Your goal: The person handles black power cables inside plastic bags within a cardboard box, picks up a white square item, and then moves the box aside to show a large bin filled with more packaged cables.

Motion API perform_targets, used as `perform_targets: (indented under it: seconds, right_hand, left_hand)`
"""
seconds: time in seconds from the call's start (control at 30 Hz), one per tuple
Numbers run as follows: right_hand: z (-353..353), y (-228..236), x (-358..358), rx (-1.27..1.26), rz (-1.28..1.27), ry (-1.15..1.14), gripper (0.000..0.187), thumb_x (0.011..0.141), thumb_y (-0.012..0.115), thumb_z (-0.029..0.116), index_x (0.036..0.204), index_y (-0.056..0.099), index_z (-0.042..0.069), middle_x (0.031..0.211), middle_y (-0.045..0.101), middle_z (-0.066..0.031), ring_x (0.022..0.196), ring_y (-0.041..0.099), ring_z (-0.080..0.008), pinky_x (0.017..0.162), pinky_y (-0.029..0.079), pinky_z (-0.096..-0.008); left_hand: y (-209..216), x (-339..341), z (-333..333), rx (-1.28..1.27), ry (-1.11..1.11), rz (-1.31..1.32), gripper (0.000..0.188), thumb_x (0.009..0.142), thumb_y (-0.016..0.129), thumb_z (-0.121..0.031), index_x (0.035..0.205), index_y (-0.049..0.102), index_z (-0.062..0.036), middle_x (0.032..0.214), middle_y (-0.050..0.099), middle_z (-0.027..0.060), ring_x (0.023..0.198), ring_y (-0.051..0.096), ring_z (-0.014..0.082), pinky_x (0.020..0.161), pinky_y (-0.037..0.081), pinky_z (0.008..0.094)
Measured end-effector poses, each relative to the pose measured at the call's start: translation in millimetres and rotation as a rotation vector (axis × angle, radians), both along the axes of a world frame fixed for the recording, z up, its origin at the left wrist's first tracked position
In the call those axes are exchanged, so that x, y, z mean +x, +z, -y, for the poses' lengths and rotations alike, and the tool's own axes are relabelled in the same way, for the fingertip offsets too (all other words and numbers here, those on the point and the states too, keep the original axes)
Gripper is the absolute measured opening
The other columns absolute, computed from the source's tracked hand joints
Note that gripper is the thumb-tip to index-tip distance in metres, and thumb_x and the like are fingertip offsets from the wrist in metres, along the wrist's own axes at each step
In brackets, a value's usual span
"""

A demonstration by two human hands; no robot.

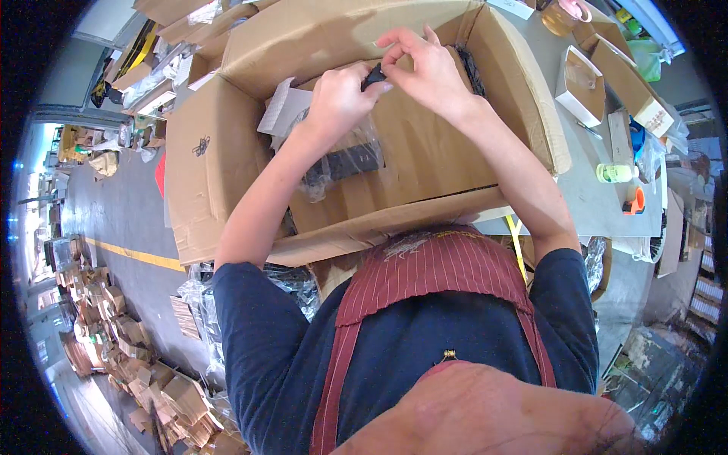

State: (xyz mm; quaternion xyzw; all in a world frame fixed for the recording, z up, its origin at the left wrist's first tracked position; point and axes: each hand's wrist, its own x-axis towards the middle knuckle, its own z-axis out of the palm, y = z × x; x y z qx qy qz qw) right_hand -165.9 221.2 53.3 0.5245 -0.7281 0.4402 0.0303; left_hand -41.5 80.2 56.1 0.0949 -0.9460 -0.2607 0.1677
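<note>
My left hand [343, 98] is closed on a small black piece [372, 77], held between thumb and fingers above a large open cardboard box [197, 163]. The thumb and forefinger of my right hand [426, 74] pinch at the piece's right end, while its other fingers stand raised. The exact kind of the piece is too small to make out. Below my left forearm, in the box, lies a black item in clear plastic wrap [353, 161]. A white folded card or foam sheet [285, 106] leans beside it. Brown cardboard [436, 144] covers the rest of the inside.
On the grey table [584, 201] to the right are a small open carton [580, 87], a green-labelled bottle [616, 173], an orange tape roll [634, 202] and a pink-handled jug [565, 15]. Flattened cardboard [182, 394] is heaped on the floor at the lower left.
</note>
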Motion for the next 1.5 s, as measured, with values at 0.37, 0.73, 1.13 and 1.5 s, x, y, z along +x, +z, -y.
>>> perform_targets:
  seconds: [0.37,0.73,1.13,1.5]
  right_hand:
    - [3,-6,6,0.007,-0.246,-0.068,0.034,0.084,0.060,0.005,0.118,0.057,0.009,0.084,0.069,-0.0060,0.091,0.070,-0.0275,0.114,0.024,-0.0670]
    - [6,-4,17,0.095,-0.500,-0.242,0.043,0.079,0.066,0.001,0.122,0.058,0.007,0.086,0.068,-0.0053,0.091,0.067,-0.0264,0.115,0.028,-0.0595]
    - [-4,-2,-28,0.016,-0.354,-0.284,0.041,0.075,0.062,0.001,0.115,0.060,0.008,0.077,0.067,-0.0024,0.081,0.067,-0.0250,0.102,0.041,-0.0492]
    - [-9,-30,-61,0.314,-0.393,-0.442,0.064,0.076,0.068,0.007,0.135,0.046,0.006,0.111,0.067,-0.0134,0.109,0.064,-0.0333,0.105,0.039,-0.0582]
  left_hand:
    - [-8,-4,4,-0.017,-0.010,0.037,0.032,0.086,0.071,-0.025,0.112,0.072,-0.0059,0.078,0.073,0.0136,0.064,0.072,0.0265,0.066,0.057,0.0373]
    - [-5,-3,-4,0.100,0.021,0.025,0.025,0.083,0.074,-0.026,0.088,0.071,-0.0024,0.079,0.070,0.0193,0.075,0.069,0.0376,0.072,0.056,0.0444]
    - [-9,-2,-4,0.008,-0.049,0.052,0.027,0.089,0.074,-0.032,0.093,0.070,-0.0059,0.074,0.073,0.0070,0.065,0.070,0.0217,0.062,0.054,0.0347]
    - [-18,-6,1,-0.003,-0.056,-0.008,0.029,0.090,0.072,-0.032,0.105,0.071,-0.0074,0.075,0.073,0.0055,0.069,0.071,0.0184,0.066,0.054,0.0325]
